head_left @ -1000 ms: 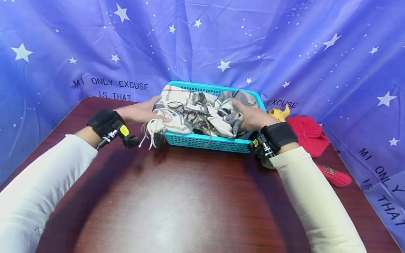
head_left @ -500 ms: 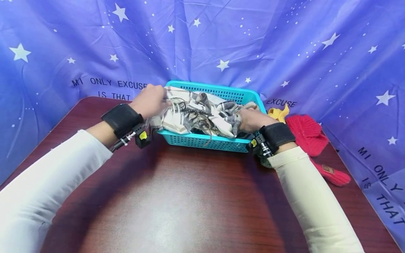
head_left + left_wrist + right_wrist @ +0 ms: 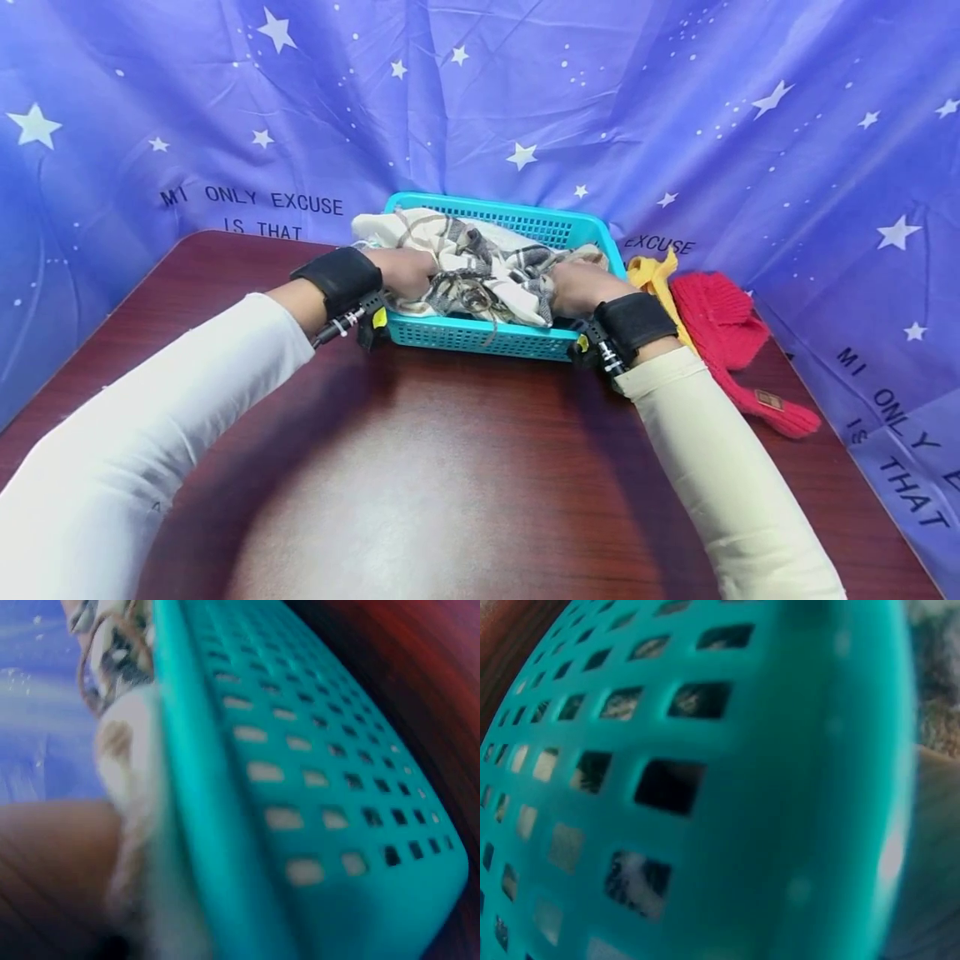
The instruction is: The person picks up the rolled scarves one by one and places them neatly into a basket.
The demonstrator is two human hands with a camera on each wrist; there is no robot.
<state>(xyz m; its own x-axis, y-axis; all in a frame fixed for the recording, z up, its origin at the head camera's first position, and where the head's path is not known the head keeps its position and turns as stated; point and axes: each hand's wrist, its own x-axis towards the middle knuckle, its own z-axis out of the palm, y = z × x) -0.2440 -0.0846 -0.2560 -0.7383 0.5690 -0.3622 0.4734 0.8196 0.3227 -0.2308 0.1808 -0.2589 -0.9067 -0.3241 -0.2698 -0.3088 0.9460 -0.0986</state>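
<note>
A brown, white and grey plaid scarf [image 3: 487, 267] with fringe lies bunched inside a turquoise plastic basket [image 3: 487, 340]. My left hand [image 3: 405, 271] is down on the scarf's left part, its fingertips sunk out of sight in the cloth. At the basket's right end my right hand [image 3: 581, 285] reaches in against the scarf, fingers likewise hidden. White cloth of the scarf bulges over the basket's left rim. The left wrist view has the perforated basket wall [image 3: 315, 772] close up, with scarf beside it; the right wrist view is mostly basket wall [image 3: 765, 825].
A red knitted item [image 3: 723, 321] lies right of the basket, with a long red strip bearing a tag running forward. Yellow cloth [image 3: 654, 275] sits between it and the basket. A blue star-print curtain [image 3: 480, 100] hangs behind the brown table [image 3: 465, 467].
My left hand has lifted the scarf's fringed left end from outside the basket and moved right with it, over the basket. The right hand has stayed at the right end, reaching into the cloth.
</note>
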